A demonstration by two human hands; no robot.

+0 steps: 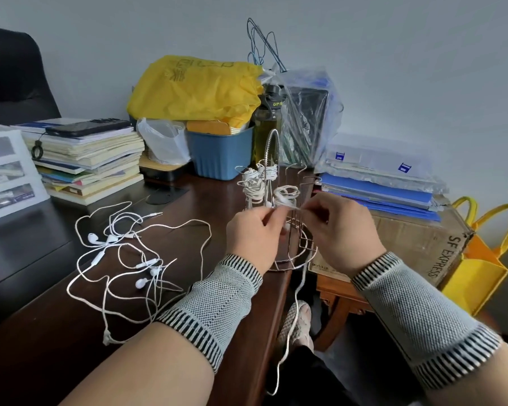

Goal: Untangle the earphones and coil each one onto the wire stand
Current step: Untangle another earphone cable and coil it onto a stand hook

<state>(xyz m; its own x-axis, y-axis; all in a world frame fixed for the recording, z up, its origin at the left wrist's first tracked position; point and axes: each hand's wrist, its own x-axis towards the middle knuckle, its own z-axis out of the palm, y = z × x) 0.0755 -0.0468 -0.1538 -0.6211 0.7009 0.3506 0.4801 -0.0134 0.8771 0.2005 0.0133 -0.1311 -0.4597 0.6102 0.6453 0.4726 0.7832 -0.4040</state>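
Tangled white earphone cables [123,259] are spread loosely over the dark brown wooden surface [56,332] at the left, with several white earbuds and an inline remote lying among the crossing loops. Behind them a stack of books and papers [85,159] is seen, topped by a dark phone.

Nearer the middle, the left hand [254,232] is held in front of the silver wire stand [288,218], its fingers [272,213] curled and pinching a white earphone cable [291,303]. The stand is placed at the right edge of the surface; three finished white coils are wound on its upper hooks, and a fourth, looser coil [285,196] sits just above the hands. The right hand [339,230] is pinching the same cable close beside the left, with fingertips bent inward. From the hands the cable hangs past the surface edge toward the floor. The exact hook being wound is hidden by the fingers, and the lower stand is partly covered by both wrists.

Further back, a blue plastic bin [220,153] is filled with a yellow bag [194,89]; what lies beneath cannot be made out. At the right, a cardboard box [417,244] carries blue folders and clear plastic cases.
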